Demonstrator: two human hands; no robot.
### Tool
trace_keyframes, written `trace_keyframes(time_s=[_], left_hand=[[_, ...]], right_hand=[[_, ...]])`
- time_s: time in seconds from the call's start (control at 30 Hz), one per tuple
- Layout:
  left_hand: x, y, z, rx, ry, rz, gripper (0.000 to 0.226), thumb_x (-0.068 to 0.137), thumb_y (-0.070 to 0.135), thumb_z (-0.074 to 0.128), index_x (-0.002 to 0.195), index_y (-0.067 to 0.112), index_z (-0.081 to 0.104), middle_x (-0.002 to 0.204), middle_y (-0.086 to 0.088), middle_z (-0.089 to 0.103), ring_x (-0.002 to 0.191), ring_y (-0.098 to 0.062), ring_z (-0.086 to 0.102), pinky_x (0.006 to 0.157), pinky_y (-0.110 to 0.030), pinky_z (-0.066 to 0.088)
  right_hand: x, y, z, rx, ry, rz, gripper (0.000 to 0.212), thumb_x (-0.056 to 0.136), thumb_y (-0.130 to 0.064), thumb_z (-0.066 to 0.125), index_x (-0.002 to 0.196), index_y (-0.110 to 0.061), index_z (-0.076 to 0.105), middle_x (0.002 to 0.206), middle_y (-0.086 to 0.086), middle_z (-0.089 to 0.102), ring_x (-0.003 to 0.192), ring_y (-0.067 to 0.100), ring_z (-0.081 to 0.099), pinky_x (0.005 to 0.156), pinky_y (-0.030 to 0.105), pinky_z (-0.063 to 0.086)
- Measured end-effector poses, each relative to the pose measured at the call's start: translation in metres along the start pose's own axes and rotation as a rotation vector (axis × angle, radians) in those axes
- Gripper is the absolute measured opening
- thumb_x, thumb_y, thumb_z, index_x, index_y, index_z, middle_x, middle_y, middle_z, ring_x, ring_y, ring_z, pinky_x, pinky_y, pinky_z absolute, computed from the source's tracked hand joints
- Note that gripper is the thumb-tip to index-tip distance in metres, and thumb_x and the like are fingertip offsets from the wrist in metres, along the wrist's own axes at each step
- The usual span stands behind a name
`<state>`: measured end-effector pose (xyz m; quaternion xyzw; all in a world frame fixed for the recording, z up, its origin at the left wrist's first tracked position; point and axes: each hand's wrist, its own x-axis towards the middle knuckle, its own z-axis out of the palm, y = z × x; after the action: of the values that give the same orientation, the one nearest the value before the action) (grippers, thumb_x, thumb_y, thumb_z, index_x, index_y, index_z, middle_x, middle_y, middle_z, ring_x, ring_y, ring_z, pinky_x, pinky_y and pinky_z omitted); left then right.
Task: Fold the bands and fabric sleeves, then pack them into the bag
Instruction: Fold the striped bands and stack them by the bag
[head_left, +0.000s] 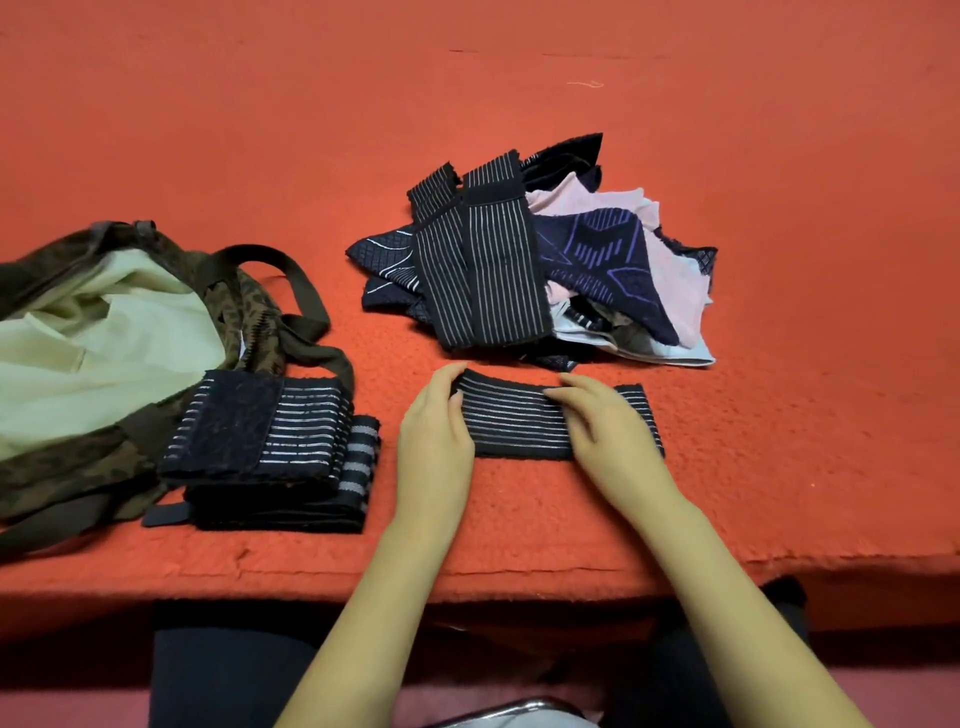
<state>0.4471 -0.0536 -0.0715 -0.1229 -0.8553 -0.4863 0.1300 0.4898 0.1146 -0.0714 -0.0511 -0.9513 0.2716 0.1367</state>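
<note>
"Pressing flat on the striped band (519, 423) is the right hand (608, 431), fingers straight and spread across its middle, while the left hand (434, 441) curls round the band's left end, thumb on top. The band lies on the red cloth (519, 78), close to the near edge, just in front of the unfolded pile (483, 260)."

"And the bag (104, 322) gapes open at far left, with the folded stack (270, 447) touching its mouth. What worries you from here?"

"The elastic. I reckon if that right hand lifts before the crease sets, the band springs open and the fold is lost. Its right tail pokes out past the hand too, so the ends may not line up."

"Anything about the stack?"

"It looks staggered, with lower layers sticking out on the right. Drop another band on carelessly and it could slide apart."

"And the pile?"

"Tangled, with bands draped over the patterned sleeves (597, 249). Yank one out fast and the others may drag along with it."
</note>
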Motion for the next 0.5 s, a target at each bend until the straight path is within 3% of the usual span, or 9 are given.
trace_keyframes(time_s=[0.13, 0.27, 0.37, 0.43, 0.5], left_hand=[[-0.002, 0.0, 0.004, 0.215, -0.015, 0.035, 0.031, 0.09, 0.002, 0.053, 0.119, 0.009, 0.06, 0.11, -0.013, 0.057, 0.1, -0.031, 0.051, 0.09, -0.028, 0.031], [-0.004, 0.004, 0.003, 0.374, 0.025, 0.094, 0.027, 0.084, 0.007, 0.061, 0.111, 0.01, 0.063, 0.11, -0.013, 0.051, 0.098, -0.031, 0.046, 0.088, -0.039, 0.038], [-0.003, 0.023, 0.016, 0.282, -0.137, 0.204, 0.019, 0.085, 0.007, 0.059, 0.104, 0.006, 0.061, 0.098, -0.013, 0.054, 0.091, -0.031, 0.051, 0.084, -0.034, 0.036], [-0.002, 0.05, 0.034, 0.182, -0.321, 0.213, 0.011, 0.092, 0.015, 0.054, 0.097, 0.006, 0.06, 0.094, -0.013, 0.058, 0.091, -0.03, 0.054, 0.084, -0.036, 0.037], [-0.004, 0.079, 0.053, 0.137, -0.452, 0.189, 0.022, 0.097, 0.024, 0.049, 0.094, 0.004, 0.059, 0.095, -0.016, 0.06, 0.093, -0.031, 0.054, 0.084, -0.037, 0.036]], right_hand=[[-0.01, 0.04, -0.026, -0.112, 0.171, 0.058, 0.02, 0.085, -0.008, 0.064, 0.102, -0.013, 0.072, 0.12, 0.013, 0.06, 0.11, 0.032, 0.055, 0.096, 0.039, 0.04], [-0.016, 0.044, -0.029, -0.054, 0.268, 0.188, 0.029, 0.084, -0.021, 0.067, 0.113, -0.015, 0.067, 0.098, 0.008, 0.054, 0.095, 0.03, 0.051, 0.088, 0.038, 0.039], [-0.013, 0.043, -0.028, 0.006, 0.259, 0.213, 0.032, 0.088, -0.029, 0.057, 0.117, -0.019, 0.062, 0.09, -0.001, 0.06, 0.086, 0.023, 0.055, 0.084, 0.044, 0.043], [-0.013, 0.044, -0.03, 0.2, 0.299, 0.251, 0.026, 0.094, -0.02, 0.053, 0.119, -0.018, 0.062, 0.093, -0.002, 0.066, 0.085, 0.013, 0.058, 0.09, 0.038, 0.045], [-0.016, 0.043, -0.036, 0.385, 0.349, 0.294, 0.027, 0.098, -0.013, 0.045, 0.119, -0.016, 0.061, 0.09, -0.002, 0.069, 0.078, 0.003, 0.058, 0.082, 0.019, 0.045]])
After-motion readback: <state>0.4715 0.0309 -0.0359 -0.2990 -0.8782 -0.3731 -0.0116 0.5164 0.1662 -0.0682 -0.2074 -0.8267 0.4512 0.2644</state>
